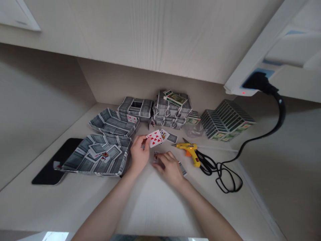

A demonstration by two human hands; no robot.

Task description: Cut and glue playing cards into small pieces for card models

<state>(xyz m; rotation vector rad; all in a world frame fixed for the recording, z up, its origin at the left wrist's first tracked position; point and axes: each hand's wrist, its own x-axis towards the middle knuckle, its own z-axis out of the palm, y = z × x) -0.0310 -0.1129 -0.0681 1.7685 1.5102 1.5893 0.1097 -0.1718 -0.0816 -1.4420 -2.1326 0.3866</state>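
My left hand pinches a small fan of playing cards, a red-hearts card in front and a face card behind it. My right hand rests on the white tabletop, its fingers over a small card piece. A narrow strip of card lies just beyond its little-finger side. To the left of my hands sits a shallow tray built from grey-backed cards, with loose cards inside it.
A yellow glue gun lies right of my hands, its black cord looping to a power strip. Black-handled scissors lie beside it. Further back stand a second card tray, grey card boxes, and a green-card structure. A black tablet lies left.
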